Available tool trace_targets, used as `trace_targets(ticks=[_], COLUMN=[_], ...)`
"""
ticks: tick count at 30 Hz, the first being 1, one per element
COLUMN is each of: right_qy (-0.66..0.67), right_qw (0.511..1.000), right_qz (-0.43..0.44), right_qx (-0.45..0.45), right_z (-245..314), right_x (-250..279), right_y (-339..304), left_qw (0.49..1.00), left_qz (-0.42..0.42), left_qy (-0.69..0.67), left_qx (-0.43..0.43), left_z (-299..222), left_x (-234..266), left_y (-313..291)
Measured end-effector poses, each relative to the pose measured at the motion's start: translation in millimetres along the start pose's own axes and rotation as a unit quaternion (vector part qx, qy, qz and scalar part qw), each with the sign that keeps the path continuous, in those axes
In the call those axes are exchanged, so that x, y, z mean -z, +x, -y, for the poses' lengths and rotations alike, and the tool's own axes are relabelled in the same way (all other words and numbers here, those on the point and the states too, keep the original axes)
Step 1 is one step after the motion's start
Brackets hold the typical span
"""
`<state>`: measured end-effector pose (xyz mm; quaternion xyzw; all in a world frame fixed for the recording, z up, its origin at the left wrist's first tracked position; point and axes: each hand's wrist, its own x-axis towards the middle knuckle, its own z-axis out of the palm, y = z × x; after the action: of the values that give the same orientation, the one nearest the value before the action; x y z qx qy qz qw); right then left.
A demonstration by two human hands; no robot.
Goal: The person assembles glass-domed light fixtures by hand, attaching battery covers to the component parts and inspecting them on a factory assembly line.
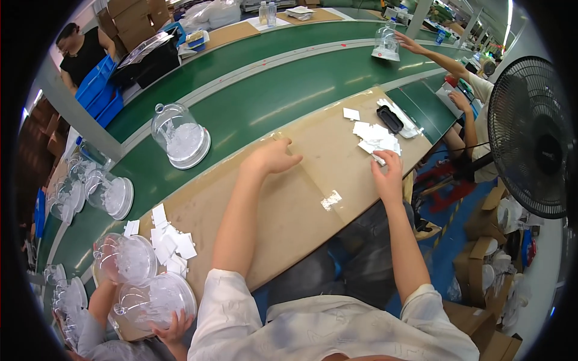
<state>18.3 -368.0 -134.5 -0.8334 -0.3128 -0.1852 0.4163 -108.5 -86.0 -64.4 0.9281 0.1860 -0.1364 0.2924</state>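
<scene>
My right hand [389, 174] pinches a small white card [379, 158] at the near edge of a loose pile of white cards [379, 138]. Over the far side of the cardboard-topped table [289, 222], my left hand [276, 157] has its fingers apart, pointing right, with nothing visible in it. Beyond that hand, to the left, a clear dome jar [180, 135] on a white base stands on the green conveyor belt. A black oval tray [390, 119] lies just past the card pile.
At left, another person's hands [174, 328] hold dome jars [159, 301] beside more white cards [171, 240]. Several jars [108, 192] stand along the belt [253, 114]. At right, another worker's hand [409, 43] reaches to a jar [386, 45], near a large black fan [530, 138].
</scene>
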Motion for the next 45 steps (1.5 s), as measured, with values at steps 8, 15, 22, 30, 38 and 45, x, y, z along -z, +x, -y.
trace_targets(ticks=[8, 15, 22, 30, 38, 45], right_qy=[-0.198, -0.136, 0.095, 0.34, 0.378, 0.355], right_qw=[0.978, 0.977, 0.994, 0.931, 0.906, 0.916], right_qz=[-0.026, -0.074, -0.039, 0.036, 0.018, 0.032], right_qx=[0.056, 0.143, -0.031, -0.129, -0.191, -0.185], right_z=[-16.3, -22.2, 0.4, 14.8, 7.8, 14.4], right_x=[-32.6, -29.5, -23.3, -45.4, -55.7, -47.9], right_y=[19.4, 26.5, 8.8, -35.7, -42.7, -41.6], left_qw=[1.0, 0.998, 0.998, 0.999, 0.999, 0.999], left_qz=[0.002, -0.036, -0.052, -0.002, -0.021, -0.041], left_qy=[-0.005, -0.005, -0.028, -0.038, -0.032, -0.007], left_qx=[-0.009, -0.051, 0.0, 0.02, 0.035, -0.007], left_z=[3.1, 19.0, 9.0, -4.9, -6.5, -8.5], left_x=[-6.6, -15.7, -19.9, -12.7, -19.0, -22.3], left_y=[3.7, 16.1, 10.2, -2.1, -4.9, 3.6])
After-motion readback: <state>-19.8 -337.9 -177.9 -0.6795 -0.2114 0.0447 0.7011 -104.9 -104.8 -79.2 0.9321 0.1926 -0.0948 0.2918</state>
